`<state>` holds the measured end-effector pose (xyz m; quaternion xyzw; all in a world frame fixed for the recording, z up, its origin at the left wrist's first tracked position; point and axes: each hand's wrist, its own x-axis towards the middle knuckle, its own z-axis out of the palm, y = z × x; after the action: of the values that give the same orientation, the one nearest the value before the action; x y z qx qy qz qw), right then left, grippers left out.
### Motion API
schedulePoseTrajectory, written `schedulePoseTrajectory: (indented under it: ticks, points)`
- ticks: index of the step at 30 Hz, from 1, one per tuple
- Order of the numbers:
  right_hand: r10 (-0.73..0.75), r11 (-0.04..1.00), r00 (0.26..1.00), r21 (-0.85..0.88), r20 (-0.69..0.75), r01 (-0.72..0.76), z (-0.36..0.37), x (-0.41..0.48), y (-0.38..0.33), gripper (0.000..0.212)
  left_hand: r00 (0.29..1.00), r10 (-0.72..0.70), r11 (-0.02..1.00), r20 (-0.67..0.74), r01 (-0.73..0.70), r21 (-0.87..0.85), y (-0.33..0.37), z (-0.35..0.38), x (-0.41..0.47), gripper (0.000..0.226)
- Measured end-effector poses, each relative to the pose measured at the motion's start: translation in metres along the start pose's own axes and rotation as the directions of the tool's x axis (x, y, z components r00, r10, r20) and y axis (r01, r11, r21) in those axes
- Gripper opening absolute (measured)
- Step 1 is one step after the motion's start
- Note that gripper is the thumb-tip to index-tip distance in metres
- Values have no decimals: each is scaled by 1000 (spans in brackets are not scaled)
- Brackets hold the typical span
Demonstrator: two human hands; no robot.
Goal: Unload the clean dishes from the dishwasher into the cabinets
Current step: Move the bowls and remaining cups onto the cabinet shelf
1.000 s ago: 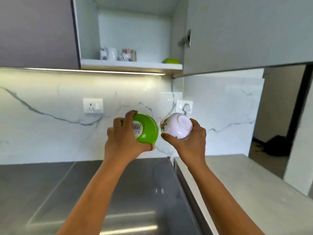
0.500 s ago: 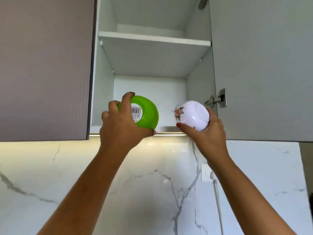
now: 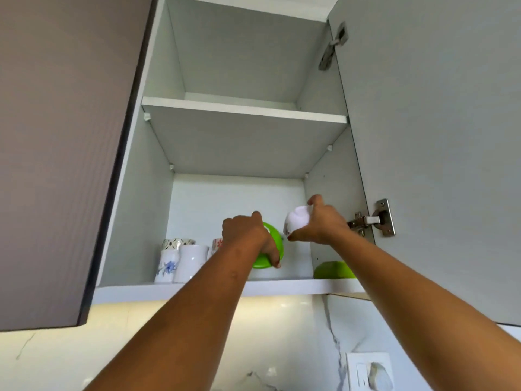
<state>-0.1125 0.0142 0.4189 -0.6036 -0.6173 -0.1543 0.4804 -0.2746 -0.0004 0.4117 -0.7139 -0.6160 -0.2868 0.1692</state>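
My left hand (image 3: 249, 235) grips a green bowl (image 3: 271, 249), held upside down just above the lowest shelf (image 3: 225, 287) of the open wall cabinet. Beside it, my right hand (image 3: 321, 221) holds a small white bowl (image 3: 296, 221) with a flower print, higher up inside the cabinet near the right wall. Another green bowl (image 3: 334, 270) rests upside down at the shelf's right end. Several mugs (image 3: 180, 259) stand at the shelf's left; my left arm hides part of them.
The cabinet door (image 3: 437, 136) stands open on the right with its hinge (image 3: 372, 220) close to my right wrist. A second shelf (image 3: 245, 110) sits higher up. A closed dark door (image 3: 64, 150) is on the left, and a wall socket (image 3: 369, 372) sits below on the marble backsplash.
Both hands have risen from in front of the backsplash into the cabinet, carrying the bowls. The view has tilted upward, and the counter is no longer in sight.
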Motion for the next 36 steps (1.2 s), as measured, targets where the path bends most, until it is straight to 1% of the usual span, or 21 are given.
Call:
schedulePoseTrajectory:
  ticks: [3, 5, 7, 10, 13, 18, 20, 22, 25, 28, 31, 34, 36]
  points:
    - [10, 988, 997, -157, 77, 3, 9, 13, 11, 101, 993, -11, 997, 122, 1, 74, 7, 10, 18, 100]
    - [-20, 963, 992, -263, 124, 52, 15, 19, 16, 99, 971, -24, 996, 239, 2, 90, 14, 14, 28, 100]
    - [-62, 928, 985, -353, 158, 115, 19, 24, 16, 99, 924, -41, 997, 381, 13, 76, 20, 16, 36, 98]
    - [-54, 904, 964, -397, 260, 158, 22, 32, 15, 100, 845, -54, 999, 532, 44, 33, 28, 18, 43, 85]
    - [-4, 888, 920, -422, 393, 184, 26, 36, 19, 97, 809, -67, 998, 584, 45, 52, 32, 25, 51, 75]
    - [99, 853, 846, -482, 525, 199, 38, 40, 30, 92, 761, -63, 998, 645, 56, 31, 31, 35, 61, 68]
    - [134, 862, 818, -474, 559, 183, 42, 42, 32, 92, 750, -75, 997, 657, 66, 39, 29, 37, 62, 69]
    - [159, 871, 797, -463, 583, 166, 44, 44, 33, 92, 754, -82, 997, 652, 70, 44, 26, 38, 63, 72]
    - [177, 871, 786, -466, 592, 154, 44, 44, 33, 91, 770, -69, 997, 634, 66, 28, 23, 42, 66, 74]
    - [184, 872, 785, -467, 591, 146, 44, 43, 32, 88, 779, -38, 999, 626, 24, 30, 19, 46, 67, 71]
    - [195, 876, 778, -462, 598, 136, 45, 41, 32, 87, 816, 19, 998, 578, -52, 41, 17, 47, 64, 67]
    - [203, 873, 775, -469, 598, 133, 44, 39, 32, 87, 872, 115, 990, 477, -141, 20, 16, 46, 66, 64]
    - [206, 875, 775, -467, 597, 128, 44, 40, 33, 86, 894, 146, 987, 424, -163, 6, 16, 47, 68, 62]
